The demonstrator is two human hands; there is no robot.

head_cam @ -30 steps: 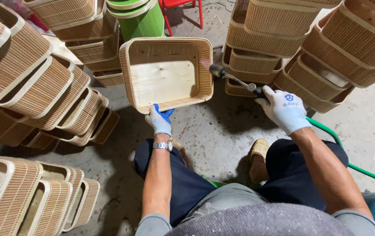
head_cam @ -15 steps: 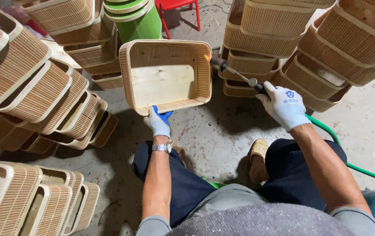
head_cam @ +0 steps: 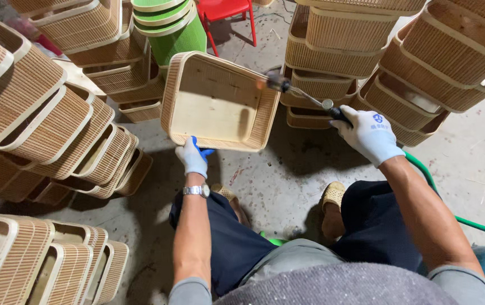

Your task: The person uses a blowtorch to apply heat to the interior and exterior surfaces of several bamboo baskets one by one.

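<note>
Bamboo baskets (head_cam: pixel 44 121) lie stacked on their sides at the left, beside a gloved left hand (head_cam: pixel 192 156) whose fingers pinch the near rim of a rectangular woven tray (head_cam: pixel 220 101), held tilted above the concrete floor (head_cam: pixel 287 175). To its right, the gloved right hand (head_cam: pixel 369 134) is curled tight round a metal nozzle tool (head_cam: pixel 301 96); its blurred tip seems to touch the tray's right rim, and more baskets (head_cam: pixel 440 56) rise behind.

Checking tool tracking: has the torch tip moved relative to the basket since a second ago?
Yes. The right hand has brought the torch tip leftward, from beside the basket held by the left hand to over its right rim.
</note>
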